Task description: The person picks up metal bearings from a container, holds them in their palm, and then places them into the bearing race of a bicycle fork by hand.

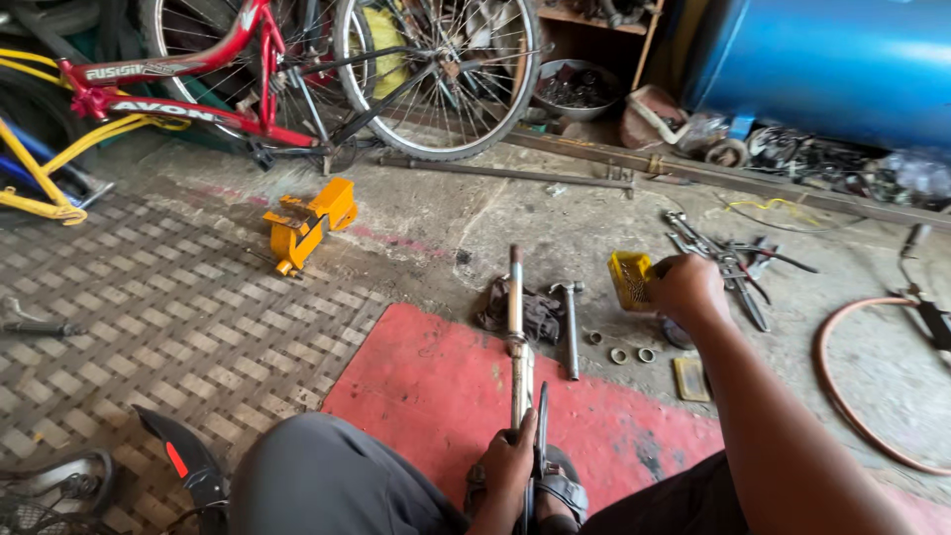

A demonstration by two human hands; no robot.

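My left hand (509,460) grips the near end of a long metal rod (516,327) with a dark fork-like part beside it, between my knees, over a red mat (446,386). The rod lies pointing away from me. Reaching forward to a small yellow plastic basket (630,279) on the concrete floor, my right hand (686,288) has its fingers curled at the basket's right edge; what they hold is hidden. A hammer (572,322) lies just right of the rod, next to a dark greasy rag (535,312). Small metal rings (631,354) lie near the basket.
A yellow bench vise (305,224) sits on the floor at left. Red and yellow bicycles (198,79) lean at the back. Pliers and wrenches (733,263) lie to the right, with an orange hose (842,386), a blue drum (842,59) and a long steel bar (515,173).
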